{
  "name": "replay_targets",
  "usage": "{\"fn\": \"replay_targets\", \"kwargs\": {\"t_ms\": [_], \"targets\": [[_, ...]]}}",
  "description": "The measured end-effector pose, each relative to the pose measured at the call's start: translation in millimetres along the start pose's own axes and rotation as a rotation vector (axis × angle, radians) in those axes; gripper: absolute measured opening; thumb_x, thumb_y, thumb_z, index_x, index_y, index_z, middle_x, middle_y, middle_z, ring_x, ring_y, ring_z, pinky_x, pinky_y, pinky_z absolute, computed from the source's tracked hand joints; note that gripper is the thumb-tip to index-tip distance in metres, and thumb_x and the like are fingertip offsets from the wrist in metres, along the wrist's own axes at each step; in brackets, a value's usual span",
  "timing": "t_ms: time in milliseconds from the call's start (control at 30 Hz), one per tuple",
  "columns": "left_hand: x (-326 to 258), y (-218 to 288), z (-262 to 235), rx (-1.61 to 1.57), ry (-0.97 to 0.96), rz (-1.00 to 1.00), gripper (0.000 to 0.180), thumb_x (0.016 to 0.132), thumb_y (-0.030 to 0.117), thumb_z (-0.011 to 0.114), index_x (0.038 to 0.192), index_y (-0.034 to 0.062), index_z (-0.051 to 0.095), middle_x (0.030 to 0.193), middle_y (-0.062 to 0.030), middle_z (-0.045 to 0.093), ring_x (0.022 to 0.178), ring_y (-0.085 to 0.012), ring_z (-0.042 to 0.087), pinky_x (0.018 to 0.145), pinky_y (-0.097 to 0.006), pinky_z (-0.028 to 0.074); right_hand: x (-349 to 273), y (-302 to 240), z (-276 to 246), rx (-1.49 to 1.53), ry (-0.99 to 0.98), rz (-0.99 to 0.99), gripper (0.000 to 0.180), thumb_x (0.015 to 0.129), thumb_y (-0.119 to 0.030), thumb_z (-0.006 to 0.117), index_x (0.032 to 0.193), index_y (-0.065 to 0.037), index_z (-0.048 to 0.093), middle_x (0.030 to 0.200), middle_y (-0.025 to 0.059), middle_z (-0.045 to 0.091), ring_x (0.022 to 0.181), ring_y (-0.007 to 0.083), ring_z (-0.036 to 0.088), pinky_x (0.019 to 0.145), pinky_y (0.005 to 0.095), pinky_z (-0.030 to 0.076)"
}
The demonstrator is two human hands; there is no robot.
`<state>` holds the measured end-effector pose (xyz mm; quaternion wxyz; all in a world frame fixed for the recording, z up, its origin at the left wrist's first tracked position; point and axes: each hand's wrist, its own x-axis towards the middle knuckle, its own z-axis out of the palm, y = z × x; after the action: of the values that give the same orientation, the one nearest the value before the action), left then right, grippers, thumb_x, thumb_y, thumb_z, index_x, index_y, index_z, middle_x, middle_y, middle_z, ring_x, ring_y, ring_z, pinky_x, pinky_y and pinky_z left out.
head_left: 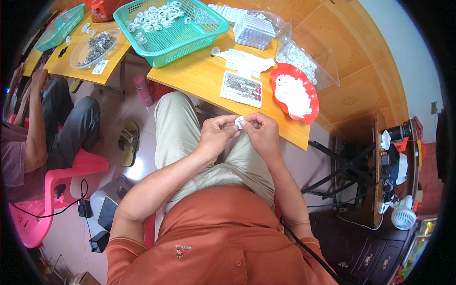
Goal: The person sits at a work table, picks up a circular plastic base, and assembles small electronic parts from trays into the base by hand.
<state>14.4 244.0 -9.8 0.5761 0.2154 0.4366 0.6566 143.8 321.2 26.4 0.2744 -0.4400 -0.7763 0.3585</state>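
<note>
Wooden table (199, 76): green basket (209, 29) of white rings, red dish (278, 78), grid tray (242, 89). Left hand (214, 135) and right hand (262, 130), both pinched shut on one small white ring (239, 122) above the lap. Best handled by steady fingertip pressure, ring kept square.

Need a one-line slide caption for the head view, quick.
Seated person's left hand and right hand pinch a small white ring together over the lap, below a wooden table.
</note>
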Motion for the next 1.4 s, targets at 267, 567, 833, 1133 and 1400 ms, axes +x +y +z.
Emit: {"fn": "replay_targets", "kwargs": {"t_ms": [267, 567, 833, 1133, 1400], "targets": [[0.6, 1.6, 1.4, 0.001, -0.015, 0.017, 0.025, 0.089, -0.004, 0.058, 0.114, -0.0046, 0.064, 0.095, -0.0077, 0.068, 0.081, -0.0097, 0.063, 0.075, -0.022, 0.053, 6.3, 24.7, -0.1, 0.44, -0.177, 0.144, 0.014, 0.086, -0.007, 0.07, 0.094, 0.001, 0.063, 0.08, 0.0026, 0.065, 0.067, 0.0055, 0.059, 0.059, 0.0196, 0.049], [-2.8, 3.8, 3.2, 0.005, -0.001, 0.06, 0.023, 0.089, -0.001, 0.062, 0.112, -0.0031, 0.065, 0.086, -0.0022, 0.065, 0.072, -0.0064, 0.058, 0.067, -0.02, 0.049, 6.2, 25.9, 0.3, 0.497, -0.239, 0.1, 0.01, 0.089, -0.007, 0.066, 0.094, 0.001, 0.063, 0.08, 0.0037, 0.066, 0.067, 0.0075, 0.061, 0.061, 0.0199, 0.05], [-0.9, 1.8, 2.7, 0.017, 0.031, 0.074, 0.021, 0.088, 0.001, 0.064, 0.109, -0.0028, 0.067, 0.082, -0.0015, 0.066, 0.07, -0.0064, 0.057, 0.065, -0.02, 0.047, 3.3, 19.0, 1.1, 0.496, -0.207, 0.11, 0.013, 0.091, -0.011, 0.063, 0.093, 0.002, 0.064, 0.079, 0.0023, 0.066, 0.068, 0.0068, 0.06, 0.061, 0.0211, 0.049], [-3.2, 9.2, 4.7, 0.029, 0.017, 0.148, 0.02, 0.087, -0.002, 0.062, 0.107, -0.0058, 0.066, 0.091, -0.0077, 0.07, 0.079, -0.0093, 0.064, 0.07, -0.021, 0.053, -2.0, 12.6, 6.1, 0.207, -0.042, -0.072, 0.015, 0.089, -0.011, 0.062, 0.096, 0.003, 0.063, 0.076, 0.0108, 0.067, 0.068, 0.0132, 0.063, 0.063, 0.0293, 0.05], [-7.7, 11.5, 6.8, 0.06, 0.021, 0.12, 0.024, 0.088, 0.002, 0.065, 0.111, -0.0045, 0.065, 0.096, -0.008, 0.069, 0.081, -0.0089, 0.063, 0.072, -0.022, 0.052, 0.3, 8.2, -12.5, 0.24, -0.181, -0.059, 0.014, 0.089, -0.007, 0.061, 0.099, 0.003, 0.062, 0.083, 0.008, 0.068, 0.071, 0.0114, 0.062, 0.065, 0.0268, 0.05]]}}
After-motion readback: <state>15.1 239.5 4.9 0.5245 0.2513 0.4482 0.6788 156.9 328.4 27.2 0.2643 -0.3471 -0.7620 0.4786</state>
